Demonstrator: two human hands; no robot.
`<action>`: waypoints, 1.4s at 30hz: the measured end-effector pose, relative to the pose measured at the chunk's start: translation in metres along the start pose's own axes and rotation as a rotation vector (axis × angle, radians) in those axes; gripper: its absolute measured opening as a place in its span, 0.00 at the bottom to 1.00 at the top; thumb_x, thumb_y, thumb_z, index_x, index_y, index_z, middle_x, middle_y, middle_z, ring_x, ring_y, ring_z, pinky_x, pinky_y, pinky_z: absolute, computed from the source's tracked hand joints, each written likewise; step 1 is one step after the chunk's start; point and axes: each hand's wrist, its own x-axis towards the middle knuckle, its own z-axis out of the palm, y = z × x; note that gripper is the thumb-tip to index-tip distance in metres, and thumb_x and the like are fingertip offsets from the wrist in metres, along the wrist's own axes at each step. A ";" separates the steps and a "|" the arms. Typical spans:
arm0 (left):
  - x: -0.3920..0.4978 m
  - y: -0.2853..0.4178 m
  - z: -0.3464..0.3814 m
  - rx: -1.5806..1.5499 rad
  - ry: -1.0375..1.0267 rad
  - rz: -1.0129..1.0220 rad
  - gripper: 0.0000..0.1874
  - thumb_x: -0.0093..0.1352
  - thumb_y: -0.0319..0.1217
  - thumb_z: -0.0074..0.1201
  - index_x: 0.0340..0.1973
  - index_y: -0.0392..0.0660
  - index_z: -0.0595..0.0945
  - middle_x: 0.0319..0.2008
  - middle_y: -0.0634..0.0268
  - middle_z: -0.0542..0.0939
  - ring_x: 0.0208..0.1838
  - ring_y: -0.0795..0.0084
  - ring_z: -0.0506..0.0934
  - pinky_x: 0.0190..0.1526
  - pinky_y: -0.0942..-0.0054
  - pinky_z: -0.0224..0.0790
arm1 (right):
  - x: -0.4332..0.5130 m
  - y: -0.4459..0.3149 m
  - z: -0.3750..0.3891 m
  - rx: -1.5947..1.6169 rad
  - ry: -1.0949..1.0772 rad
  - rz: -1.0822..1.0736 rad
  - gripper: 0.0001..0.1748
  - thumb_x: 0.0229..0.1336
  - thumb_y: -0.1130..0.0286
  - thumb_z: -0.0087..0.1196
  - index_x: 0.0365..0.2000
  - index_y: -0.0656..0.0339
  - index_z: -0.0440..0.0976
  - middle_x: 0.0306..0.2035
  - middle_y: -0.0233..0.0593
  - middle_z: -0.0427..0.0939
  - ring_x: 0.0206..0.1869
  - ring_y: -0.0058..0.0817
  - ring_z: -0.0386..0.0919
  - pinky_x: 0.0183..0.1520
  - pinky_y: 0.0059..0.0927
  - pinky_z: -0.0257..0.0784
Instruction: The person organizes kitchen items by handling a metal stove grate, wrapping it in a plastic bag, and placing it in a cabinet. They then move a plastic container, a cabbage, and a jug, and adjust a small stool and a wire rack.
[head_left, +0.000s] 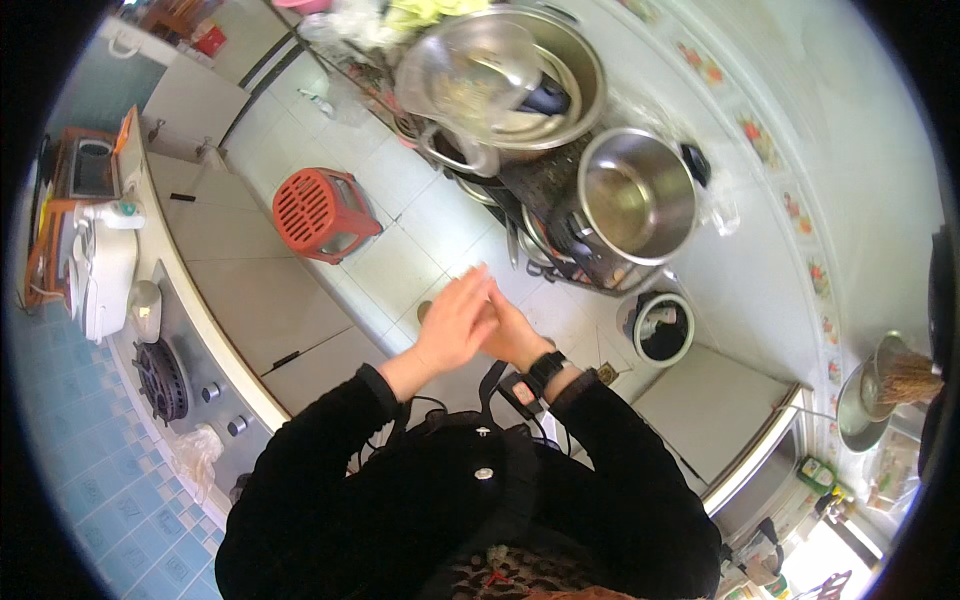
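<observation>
My left hand (452, 326) and my right hand (517, 330) meet in front of my body, palms facing, with straight fingers slightly blurred. No object shows in either hand, though the narrow space between the palms is hidden. A black watch (546, 367) circles my right wrist, and a small black device (520, 393) sits just below it. Beyond the hands, a deep steel pot (637, 196) stands on a dark rack (536, 176). Behind it is a wide steel basin (589, 82) holding a clear lid or bowl (480, 75) and a dark-handled item.
On the tiled floor stands a red plastic stool (319, 214). A bin (664, 330) is beside the rack. Along the left counter are a gas burner (161, 381), a white appliance (105, 277) and a plastic bag (199, 454). A sink (761, 480) lies at right, near a straw brush (909, 377).
</observation>
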 end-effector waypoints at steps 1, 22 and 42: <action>-0.002 -0.014 -0.019 -0.032 -0.063 -0.147 0.33 0.66 0.39 0.50 0.62 0.34 0.63 0.65 0.46 0.63 0.66 0.47 0.62 0.66 0.54 0.53 | 0.027 0.004 0.035 -0.046 -0.012 -0.006 0.36 0.69 0.44 0.31 0.64 0.63 0.56 0.63 0.46 0.64 0.65 0.37 0.63 0.66 0.40 0.58; 0.008 -0.232 -0.233 -1.104 0.392 -1.031 0.25 0.70 0.45 0.52 0.55 0.41 0.74 0.49 0.61 0.80 0.51 0.70 0.77 0.51 0.70 0.67 | 0.084 -0.142 0.128 -1.577 0.789 -1.139 0.45 0.36 0.58 0.75 0.52 0.70 0.65 0.37 0.41 0.76 0.37 0.31 0.75 0.42 0.30 0.72; 0.237 0.045 -0.165 -0.052 -0.279 0.589 0.23 0.58 0.32 0.63 0.49 0.39 0.76 0.45 0.56 0.77 0.45 0.54 0.78 0.46 0.62 0.72 | -0.069 -0.065 0.132 -1.347 1.389 -1.380 0.29 0.60 0.75 0.48 0.61 0.65 0.56 0.36 0.47 0.81 0.36 0.45 0.79 0.41 0.37 0.74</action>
